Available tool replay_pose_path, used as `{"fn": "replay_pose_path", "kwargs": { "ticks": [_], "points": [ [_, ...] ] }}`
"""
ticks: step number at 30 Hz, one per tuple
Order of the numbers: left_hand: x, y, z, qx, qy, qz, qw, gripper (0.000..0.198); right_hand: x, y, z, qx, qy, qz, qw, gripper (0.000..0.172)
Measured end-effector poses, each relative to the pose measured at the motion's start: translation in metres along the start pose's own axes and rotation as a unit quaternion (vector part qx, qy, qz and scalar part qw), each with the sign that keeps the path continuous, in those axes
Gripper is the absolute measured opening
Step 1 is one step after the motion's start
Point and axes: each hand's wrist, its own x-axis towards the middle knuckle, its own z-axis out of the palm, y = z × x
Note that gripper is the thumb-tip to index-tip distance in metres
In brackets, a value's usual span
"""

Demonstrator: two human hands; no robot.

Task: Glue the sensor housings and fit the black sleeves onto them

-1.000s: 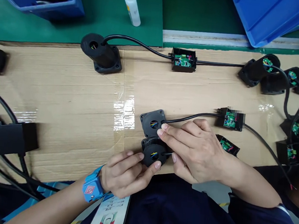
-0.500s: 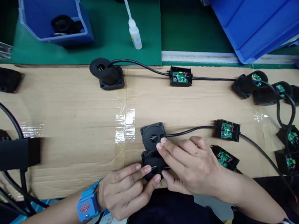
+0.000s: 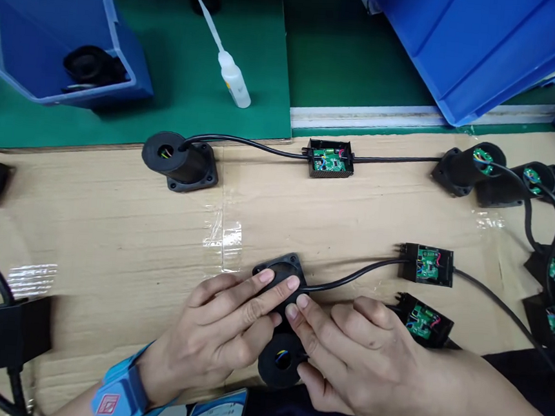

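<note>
My left hand (image 3: 221,329), with a blue wrist strap (image 3: 120,392), lies with its fingers together over a black square-flanged socket (image 3: 281,274) on the cardboard. My right hand (image 3: 349,357) pinches that socket's edge where its black cable (image 3: 353,277) leaves toward an open box with a green circuit board (image 3: 428,264). A second round black socket (image 3: 279,361) with coloured wires in its hole sits just below, between my two hands. Another open circuit box (image 3: 423,321) lies by my right wrist.
A tall black socket (image 3: 177,158) joins by cable to a circuit box (image 3: 330,159) at the back. More sockets and boxes crowd the right edge (image 3: 527,184). A blue bin (image 3: 63,40) with black parts, a white squeeze bottle (image 3: 229,68) and large blue bins (image 3: 467,43) stand on the green mat. A black box with cables (image 3: 4,333) lies left.
My left hand has moved up from the lower round socket onto the upper flanged socket, covering it. The right hand stays at the cable end. The view has tilted downward.
</note>
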Motion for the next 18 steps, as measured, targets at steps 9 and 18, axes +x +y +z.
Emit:
{"fn": "replay_pose_path", "kwargs": {
  "ticks": [9,18],
  "points": [
    [-0.011,0.0,0.012,-0.075,0.021,-0.058,0.995,0.02,-0.004,-0.004,-0.002,-0.046,-0.011,0.003,0.999,0.048],
    [-0.005,-0.003,0.011,-0.05,0.03,-0.04,0.998,0.008,-0.006,-0.002,-0.007,0.013,-0.04,0.031,0.999,0.056]
  ]
}}
